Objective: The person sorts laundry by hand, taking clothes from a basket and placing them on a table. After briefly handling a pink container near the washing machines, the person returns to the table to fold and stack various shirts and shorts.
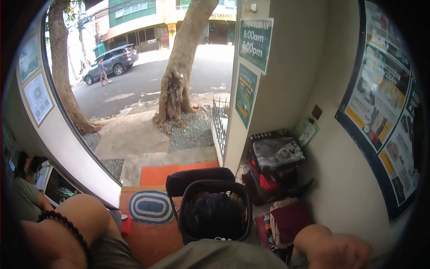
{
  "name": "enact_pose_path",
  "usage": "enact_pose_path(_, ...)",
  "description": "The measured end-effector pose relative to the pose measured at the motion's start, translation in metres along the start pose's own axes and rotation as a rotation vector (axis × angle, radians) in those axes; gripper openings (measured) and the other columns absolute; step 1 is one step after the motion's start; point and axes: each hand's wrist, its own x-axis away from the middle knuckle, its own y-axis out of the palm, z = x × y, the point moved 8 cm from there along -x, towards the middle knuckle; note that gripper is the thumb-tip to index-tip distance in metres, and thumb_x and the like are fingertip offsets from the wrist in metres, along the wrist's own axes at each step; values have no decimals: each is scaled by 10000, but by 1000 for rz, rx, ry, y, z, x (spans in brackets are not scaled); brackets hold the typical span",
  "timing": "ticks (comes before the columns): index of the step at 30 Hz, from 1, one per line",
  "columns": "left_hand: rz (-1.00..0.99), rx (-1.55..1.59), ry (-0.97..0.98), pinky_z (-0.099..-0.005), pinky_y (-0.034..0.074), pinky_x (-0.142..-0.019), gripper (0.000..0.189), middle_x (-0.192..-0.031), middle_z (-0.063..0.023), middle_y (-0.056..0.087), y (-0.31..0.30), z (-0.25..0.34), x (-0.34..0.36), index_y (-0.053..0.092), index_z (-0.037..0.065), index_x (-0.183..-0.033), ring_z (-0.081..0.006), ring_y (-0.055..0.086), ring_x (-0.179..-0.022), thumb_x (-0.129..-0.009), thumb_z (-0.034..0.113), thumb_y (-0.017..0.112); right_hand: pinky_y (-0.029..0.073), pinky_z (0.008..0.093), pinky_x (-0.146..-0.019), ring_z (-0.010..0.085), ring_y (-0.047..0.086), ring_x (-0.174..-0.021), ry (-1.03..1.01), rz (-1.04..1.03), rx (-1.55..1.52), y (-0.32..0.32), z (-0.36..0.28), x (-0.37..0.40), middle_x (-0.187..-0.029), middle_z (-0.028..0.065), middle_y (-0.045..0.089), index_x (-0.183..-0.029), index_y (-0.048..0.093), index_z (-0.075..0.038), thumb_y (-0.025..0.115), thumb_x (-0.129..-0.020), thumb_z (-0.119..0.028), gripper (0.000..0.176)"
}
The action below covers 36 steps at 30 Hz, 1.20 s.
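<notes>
My left hand [47, 246] is raised close to the camera at the lower left, with a dark bead bracelet [67, 224] on the wrist. Blur and the dark rim of the view hide its fingers. At the lower right, my right hand [342, 252] is also near the camera. It is blurred and partly cut off, so its grip does not show. Directly before my body, a black basket [247, 206] holds dark clothes [215, 213], against a dark chair back [199, 175]. Nearest to my right hand in the picture is a pile of folded clothes [291, 222].
Beyond an oval rug [151, 207], the doorway opens onto pavement, a tree [183, 67] and a road with a car [114, 60] and a walking person [103, 71]. Packed laundry [277, 152] is stacked against the right wall. An olive sleeve [22, 199] shows at the far left.
</notes>
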Motion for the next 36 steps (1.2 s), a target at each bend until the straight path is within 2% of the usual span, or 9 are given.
enact_pose_path(2, -6, 12, 10, -429, 495, -843, 322, -1032, -213, 646, 1, 0, 0, 633, 20, -1136, -358, 615, -946, -872, 203, 655, 318, 366, -1041, 162, 427, -1288, 96, -449, -256, 0, -2, 18, -1417, 3, 434, -1363, 505, -220, 632, -909, -367, 494)
enact_pose_path(4, 2, 18, 20, -429, 496, -841, 323, -1029, -213, 647, 2, 1, 3, 634, 21, -1137, -358, 616, -944, -870, 201, 660, 361, 421, -1017, 253, 453, -1264, 452, -944, -500, 19, 3, 50, -1399, 79, 425, -1299, 510, -169, 596, -921, -379, 442)
enact_pose_path(5, 7, 25, 23, -428, 496, -840, 324, -1027, -213, 647, 1, 1, 3, 634, 22, -1138, -359, 616, -943, -869, 199, 662, 472, 355, -901, 195, 607, -1121, 643, -1015, -444, 25, 9, 69, -1218, 90, 644, -1140, 654, -87, 554, -924, -322, 335)
enact_pose_path(8, -1, 60, 33, -428, 497, -836, 325, -1023, -213, 648, 4, -2, 1, 635, 24, -1139, -359, 617, -940, -865, 195, 669, 481, 319, -764, 149, 672, -889, 933, -851, -236, 43, 19, 129, -952, 13, 680, -954, 714, -138, 760, -725, -89, 239)
enact_pose_path(19, 33, 151, 50, -426, 501, -823, 334, -1006, -212, 652, 17, -6, 0, 637, 31, -1144, -361, 621, -928, -851, 181, 693, 510, 331, -767, 211, 687, -860, 1704, -1055, -199, 15, -38, 249, -944, 79, 715, -983, 716, -66, 724, -826, -121, 167)
enact_pose_path(22, 71, 130, -12, -426, 502, -820, 337, -1002, -212, 653, 21, -17, 5, 637, 33, -1145, -362, 621, -924, -847, 177, 699, 527, 338, -755, 229, 694, -847, 1632, -1141, -127, 12, -45, 255, -960, 95, 711, -992, 713, -57, 718, -828, -118, 175)
enact_pose_path(28, 141, 113, -532, -425, 504, -813, 344, -993, -212, 656, 94, -77, 66, 639, 37, -1148, -363, 623, -918, -839, 169, 713, 520, 277, -715, 135, 673, -765, 1871, -924, -48, 14, -11, 253, -1065, 125, 706, -1444, 437, -84, 694, -820, -35, 677)
enact_pose_path(33, -240, 308, -914, -424, 506, -807, 350, -985, -212, 657, 218, -84, 185, 640, 40, -1150, -364, 625, -912, -833, 162, 724, 498, 248, -769, 131, 638, -794, 1708, -621, -137, 46, 45, 224, -1102, 168, 662, -1526, 272, -67, 659, -884, -63, 750)
enact_pose_path(36, -533, 603, -891, -389, 509, -794, 251, -953, -180, 679, 242, -8, 266, 667, 12, -1061, -278, 644, -882, -881, 187, 661, 489, 252, -788, 118, 633, -799, 1666, -617, -280, 54, 45, 233, -1077, 132, 661, -1434, 425, -45, 640, -895, -45, 581)
